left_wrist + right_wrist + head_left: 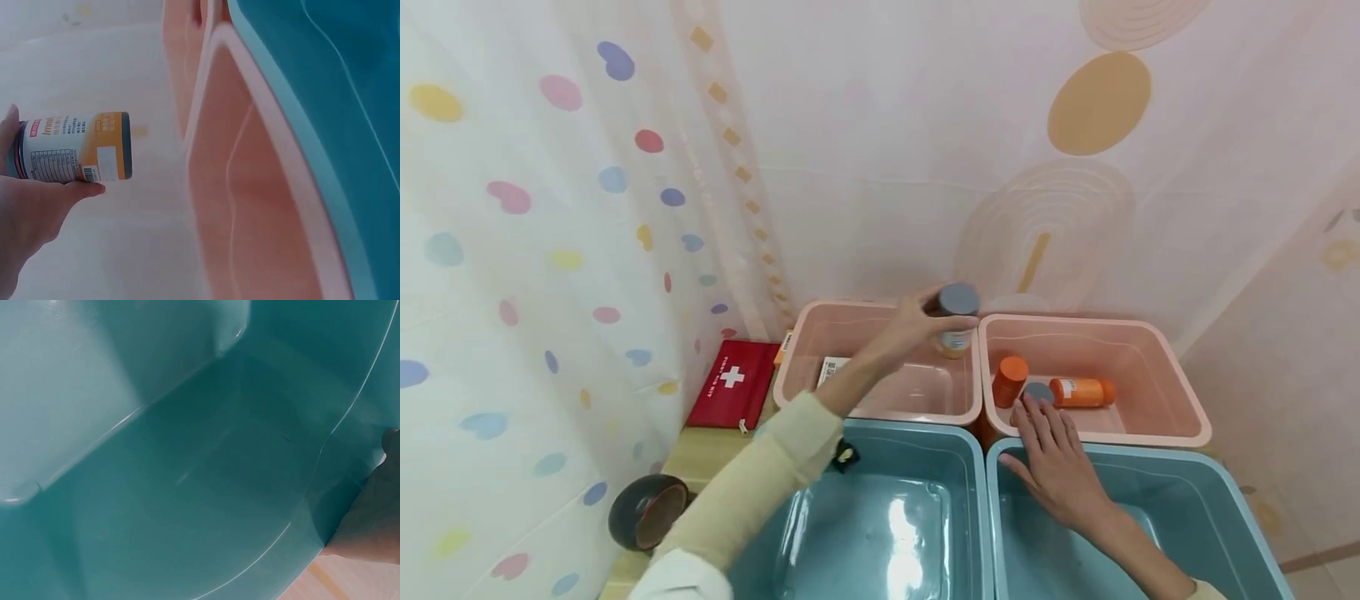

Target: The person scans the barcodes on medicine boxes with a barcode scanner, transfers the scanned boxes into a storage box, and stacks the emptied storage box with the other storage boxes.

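Note:
My left hand (913,329) grips a supplement jar (956,321) with a grey lid, held upright near the right end of the left pink bin (880,408). In the left wrist view the same jar (75,147) shows a white and orange printed label, between thumb and fingers. My right hand (1060,462) reaches over the rim between the right blue bin and the right pink bin (1157,433). Its extended fingers lie over another grey-lidded jar (1040,392), partly hidden; the thumb is spread away. Little of the right hand (375,512) shows in the right wrist view.
An orange bottle (1011,379) stands and another orange bottle (1082,392) lies in the right pink bin. Two blue bins, left (850,533) and right (1210,492), stand in front. A red first aid pouch (730,383) and a dark bowl (647,511) are at left.

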Motion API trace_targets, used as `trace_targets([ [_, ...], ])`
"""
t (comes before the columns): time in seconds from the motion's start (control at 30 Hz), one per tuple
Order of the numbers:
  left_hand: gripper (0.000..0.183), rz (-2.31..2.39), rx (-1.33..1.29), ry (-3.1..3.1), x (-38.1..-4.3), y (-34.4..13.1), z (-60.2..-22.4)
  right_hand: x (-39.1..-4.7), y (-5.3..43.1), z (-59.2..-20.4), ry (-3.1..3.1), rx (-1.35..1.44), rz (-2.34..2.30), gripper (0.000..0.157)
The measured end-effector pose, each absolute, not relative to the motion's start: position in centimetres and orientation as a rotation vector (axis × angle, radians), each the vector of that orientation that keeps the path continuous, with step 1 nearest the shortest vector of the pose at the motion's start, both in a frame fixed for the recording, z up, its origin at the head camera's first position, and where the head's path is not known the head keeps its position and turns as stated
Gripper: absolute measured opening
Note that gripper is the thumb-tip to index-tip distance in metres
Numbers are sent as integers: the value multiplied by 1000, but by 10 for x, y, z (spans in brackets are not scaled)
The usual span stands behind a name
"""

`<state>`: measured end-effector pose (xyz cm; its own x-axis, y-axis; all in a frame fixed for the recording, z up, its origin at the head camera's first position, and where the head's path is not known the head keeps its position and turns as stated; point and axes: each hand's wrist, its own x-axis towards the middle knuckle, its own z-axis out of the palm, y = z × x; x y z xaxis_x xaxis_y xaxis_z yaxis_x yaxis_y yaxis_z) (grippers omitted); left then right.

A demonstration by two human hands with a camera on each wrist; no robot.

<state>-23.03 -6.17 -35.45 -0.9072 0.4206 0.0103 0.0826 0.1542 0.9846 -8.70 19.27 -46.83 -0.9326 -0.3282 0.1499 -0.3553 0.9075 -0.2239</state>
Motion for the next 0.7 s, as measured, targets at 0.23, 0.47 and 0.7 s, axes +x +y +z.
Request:
trace_targets([
  [0.23,66,1752,481,2051,-246,16,-382,-85,189,-470,-2954,560,364,80],
  [0.47,66,1592,548,2114,-249,63,-401,-80,187,-472,-2929,594,339,77],
  [0.7,61,1449,770,2072,-248,87,-410,-75,186,-473,-2890,622,318,78],
])
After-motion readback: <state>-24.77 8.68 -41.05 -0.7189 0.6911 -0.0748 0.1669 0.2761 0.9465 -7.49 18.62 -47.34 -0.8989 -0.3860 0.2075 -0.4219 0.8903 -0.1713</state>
